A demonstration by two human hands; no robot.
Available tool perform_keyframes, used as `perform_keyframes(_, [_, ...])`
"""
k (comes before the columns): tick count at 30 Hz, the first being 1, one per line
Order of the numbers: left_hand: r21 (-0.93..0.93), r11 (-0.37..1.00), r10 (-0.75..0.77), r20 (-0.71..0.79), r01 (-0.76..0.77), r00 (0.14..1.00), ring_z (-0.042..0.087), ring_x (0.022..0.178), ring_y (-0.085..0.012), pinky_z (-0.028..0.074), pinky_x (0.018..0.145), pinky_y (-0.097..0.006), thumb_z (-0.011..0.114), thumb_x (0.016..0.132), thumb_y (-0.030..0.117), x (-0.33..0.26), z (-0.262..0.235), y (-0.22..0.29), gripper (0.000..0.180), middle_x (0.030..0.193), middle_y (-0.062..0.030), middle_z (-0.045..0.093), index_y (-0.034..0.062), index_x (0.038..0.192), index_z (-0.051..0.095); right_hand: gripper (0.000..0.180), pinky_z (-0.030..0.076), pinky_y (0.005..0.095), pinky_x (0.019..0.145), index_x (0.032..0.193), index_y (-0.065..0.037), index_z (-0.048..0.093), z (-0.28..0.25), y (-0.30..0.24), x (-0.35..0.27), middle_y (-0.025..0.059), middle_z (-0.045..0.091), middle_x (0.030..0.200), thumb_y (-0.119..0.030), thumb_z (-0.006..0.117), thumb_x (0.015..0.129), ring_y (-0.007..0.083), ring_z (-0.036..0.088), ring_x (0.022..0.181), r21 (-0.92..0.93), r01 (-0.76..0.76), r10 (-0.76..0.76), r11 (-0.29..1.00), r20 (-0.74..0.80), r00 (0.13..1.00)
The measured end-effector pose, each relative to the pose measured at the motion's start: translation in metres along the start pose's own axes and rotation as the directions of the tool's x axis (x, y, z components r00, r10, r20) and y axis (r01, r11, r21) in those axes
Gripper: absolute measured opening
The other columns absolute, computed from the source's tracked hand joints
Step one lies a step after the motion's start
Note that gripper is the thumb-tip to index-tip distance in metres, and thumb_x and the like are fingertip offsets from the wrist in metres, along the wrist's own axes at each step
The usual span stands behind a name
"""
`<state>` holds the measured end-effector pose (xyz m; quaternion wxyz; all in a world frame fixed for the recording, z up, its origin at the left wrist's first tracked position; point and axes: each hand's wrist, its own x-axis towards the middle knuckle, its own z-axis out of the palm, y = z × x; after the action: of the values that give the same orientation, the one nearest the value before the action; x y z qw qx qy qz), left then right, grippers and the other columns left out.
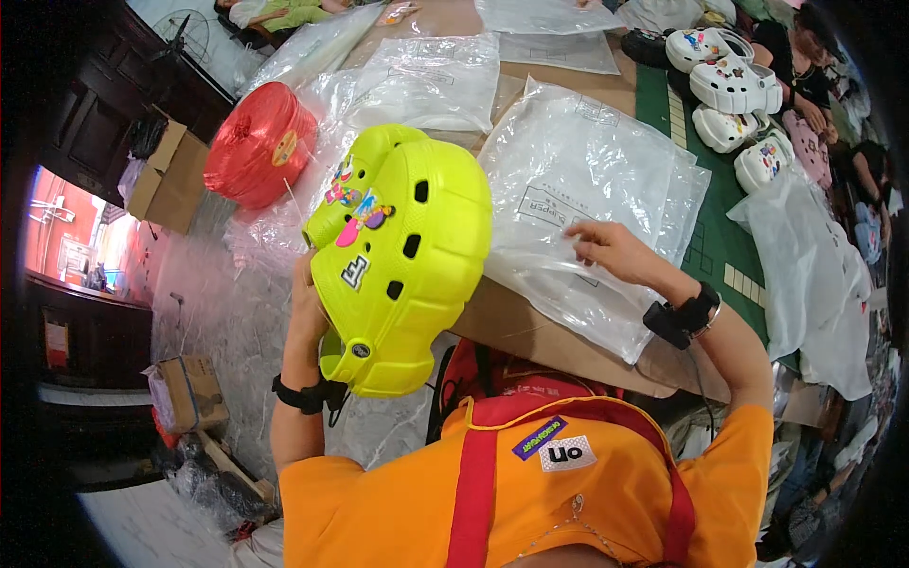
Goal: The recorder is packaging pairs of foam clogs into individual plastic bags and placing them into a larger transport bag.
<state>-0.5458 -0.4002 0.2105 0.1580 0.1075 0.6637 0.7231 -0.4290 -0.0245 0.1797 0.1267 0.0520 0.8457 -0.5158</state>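
Observation:
My left hand (305,301) is closed around a pair of lime-green foam clogs (445,227), held up left of centre. The larger, nearer clog shows dark vent holes and colourful charms; the second clog is partly hidden behind it. Most of my left fingers are covered by the clogs. Over a stack of clear plastic bags (540,133) on the table, my right hand (615,251) has its fingers apart and holds nothing. Its fingertips are at the top bag's surface; whether they touch it I cannot tell.
A red roll of plastic twine (248,156) sits on the table's left side. White clogs with charms (734,85) stand at the far right by a green mat (705,237). Cardboard boxes (194,393) lie on the floor at left. Other people are at the right edge.

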Motion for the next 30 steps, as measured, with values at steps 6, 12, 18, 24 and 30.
perform_keyframes(6, [0.168, 0.981, -0.138, 0.264, 0.096, 0.954, 0.058, 0.080, -0.0109, 0.048, 0.069, -0.025, 0.058, 0.082, 0.013, 0.000, 0.021, 0.034, 0.030, 0.096, -0.0057, 0.062, -0.0027, 0.107, 0.055, 0.025, 0.046, 0.0371, 0.067, 0.099, -0.005, 0.051, -0.016, -0.013, -0.001, 0.0114, 0.058, 0.097, -0.001, 0.050, 0.075, 0.0310, 0.056, 0.082, -0.595, 0.242, -0.345, 0.767, -0.064, 0.936])
perform_keyframes(12, [0.176, 0.976, -0.021, 0.671, -0.131, 0.741, 0.055, 0.098, -0.0170, 0.044, 0.085, -0.031, 0.056, 0.082, 0.011, 0.015, 0.063, 0.041, 0.032, 0.108, -0.0127, 0.059, -0.0025, 0.111, 0.053, 0.050, 0.049, 0.0377, 0.071, 0.120, -0.009, 0.045, -0.009, -0.027, -0.005, 0.0089, 0.044, 0.124, -0.001, 0.055, 0.071, 0.0293, 0.055, 0.095, -0.748, 0.232, -0.506, 0.622, -0.158, 0.848])
perform_keyframes(18, [0.237, 0.924, 0.021, 0.754, -0.301, 0.657, 0.054, 0.091, -0.0096, 0.043, 0.080, -0.025, 0.054, 0.080, 0.001, 0.024, 0.095, 0.032, 0.029, 0.099, -0.0080, 0.062, -0.0037, 0.109, 0.053, 0.054, 0.049, 0.0383, 0.071, 0.123, -0.007, 0.042, -0.028, -0.014, -0.010, 0.0102, 0.041, 0.127, 0.001, 0.054, 0.071, 0.0333, 0.054, 0.095, -0.704, 0.285, -0.512, 0.650, -0.129, 0.849])
perform_keyframes(24, [0.464, 0.875, -0.118, 0.478, -0.137, 0.870, 0.054, 0.071, -0.0122, 0.043, 0.065, -0.026, 0.052, 0.075, -0.001, 0.038, 0.085, -0.006, 0.032, 0.084, -0.0079, 0.061, -0.0010, 0.108, 0.054, 0.067, 0.049, 0.0394, 0.070, 0.130, -0.007, 0.034, -0.033, -0.039, -0.027, 0.0133, 0.040, 0.127, 0.004, 0.054, 0.067, 0.0344, 0.055, 0.094, -0.723, 0.323, -0.611, 0.610, -0.170, 0.773])
perform_keyframes(30, [0.372, 0.890, 0.037, 0.521, -0.266, 0.853, 0.056, 0.071, -0.0186, 0.044, 0.066, -0.029, 0.052, 0.076, 0.000, 0.031, 0.093, -0.007, 0.034, 0.090, -0.0107, 0.062, 0.0004, 0.109, 0.054, 0.073, 0.048, 0.0398, 0.073, 0.135, -0.003, 0.023, -0.020, -0.052, -0.028, 0.0193, 0.034, 0.132, 0.001, 0.056, 0.069, 0.0371, 0.053, 0.099, -0.653, 0.364, -0.545, 0.664, -0.090, 0.834])
